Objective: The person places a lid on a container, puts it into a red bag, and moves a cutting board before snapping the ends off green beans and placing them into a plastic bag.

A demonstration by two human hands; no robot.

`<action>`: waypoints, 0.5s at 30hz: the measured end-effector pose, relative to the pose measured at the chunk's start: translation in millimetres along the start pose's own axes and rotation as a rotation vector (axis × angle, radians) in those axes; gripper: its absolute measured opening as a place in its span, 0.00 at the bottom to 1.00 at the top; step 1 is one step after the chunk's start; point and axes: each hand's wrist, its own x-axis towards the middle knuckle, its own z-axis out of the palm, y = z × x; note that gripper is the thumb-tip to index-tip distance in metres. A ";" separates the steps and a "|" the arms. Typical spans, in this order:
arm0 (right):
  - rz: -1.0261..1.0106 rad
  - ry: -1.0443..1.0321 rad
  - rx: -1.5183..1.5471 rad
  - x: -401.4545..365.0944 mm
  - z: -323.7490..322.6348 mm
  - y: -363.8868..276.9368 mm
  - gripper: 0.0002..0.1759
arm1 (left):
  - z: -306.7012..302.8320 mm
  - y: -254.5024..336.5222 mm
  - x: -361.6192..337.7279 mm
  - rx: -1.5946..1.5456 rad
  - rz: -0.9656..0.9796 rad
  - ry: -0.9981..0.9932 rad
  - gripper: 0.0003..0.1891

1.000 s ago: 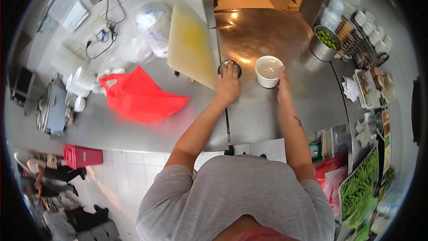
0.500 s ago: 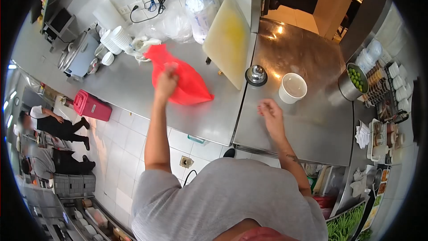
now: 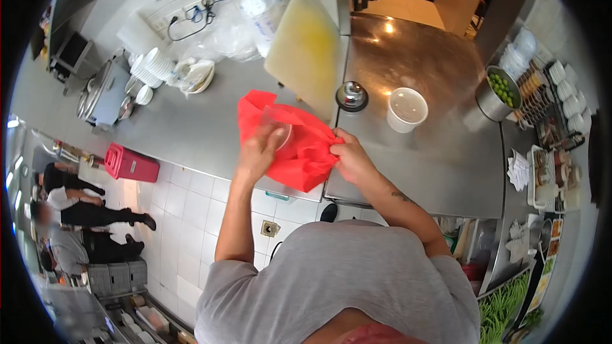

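Note:
A bright red cloth-like bag (image 3: 299,160) spreads between my hands above the steel counter. My right hand (image 3: 352,158) is closed on its right edge, pinching the material. At the bag's left side my left hand (image 3: 260,151) is closed around a small clear plastic container (image 3: 285,135), slightly smeared by motion; its contents are hidden. Right of the bag, a white tub with a translucent lid (image 3: 407,109) stands upright on the counter. Between tub and cutting board sits a silver call bell (image 3: 352,96).
A yellow-stained cutting board (image 3: 306,51) leans at the back wall. Stacked white bowls (image 3: 153,67) and a large pot (image 3: 105,92) stand left. A metal pot of limes (image 3: 500,93) is at right. A pink bin (image 3: 131,162) and several people (image 3: 83,207) are on the floor side.
The red bag has come nearer and to the right, opening out. My right hand has moved left and taken hold of its edge. The clear container now shows at my left hand.

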 end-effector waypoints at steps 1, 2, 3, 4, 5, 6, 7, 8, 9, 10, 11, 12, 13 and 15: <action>-0.050 -0.011 -0.009 -9.2 -16.0 -6.1 0.21 | -2.4 -12.0 3.5 0.306 0.032 0.095 0.21; -0.076 0.013 0.041 -19.2 -30.6 -14.6 0.24 | 3.0 -20.1 7.5 0.611 0.070 0.197 0.21; -0.094 0.054 0.046 -31.4 -39.9 -26.4 0.25 | 14.5 -24.6 8.7 0.633 0.107 0.163 0.22; -0.115 0.094 0.054 -43.6 -48.0 -38.8 0.25 | 26.2 -28.0 7.4 0.658 0.148 0.131 0.22; -0.131 0.135 0.063 -55.3 -58.9 -46.9 0.26 | 37.2 -29.3 4.7 0.683 0.184 0.096 0.22; -0.166 0.134 0.060 -63.5 -74.9 -52.0 0.28 | 57.3 -15.8 -0.9 0.514 0.255 0.089 0.21; -0.228 0.181 -0.026 -75.1 -82.0 -62.0 0.29 | 71.7 -6.2 -1.9 0.505 0.332 0.074 0.20; -0.291 0.228 -0.114 -88.8 -87.1 -74.6 0.29 | 83.9 3.0 -0.4 0.494 0.409 0.061 0.19; -0.355 0.274 -0.204 -101.2 -89.1 -86.0 0.29 | 94.9 14.9 1.1 0.482 0.489 0.048 0.18; -0.428 0.349 -0.423 -110.8 -92.0 -94.2 0.28 | 96.5 48.9 -4.8 0.444 0.378 -0.060 0.14; -0.494 0.422 -0.647 -120.5 -95.0 -101.5 0.27 | 99.0 73.0 -2.3 0.332 0.403 -0.104 0.14; -0.552 0.494 -0.873 -130.9 -96.7 -108.6 0.26 | 102.2 94.4 5.4 0.220 0.424 -0.147 0.15; -0.678 0.464 -1.110 -141.5 -92.3 -116.7 0.25 | 109.7 110.2 17.9 0.108 0.441 -0.191 0.17; -0.913 0.368 -1.582 -156.6 -75.7 -122.6 0.23 | 140.8 141.9 61.5 0.162 0.623 0.039 0.16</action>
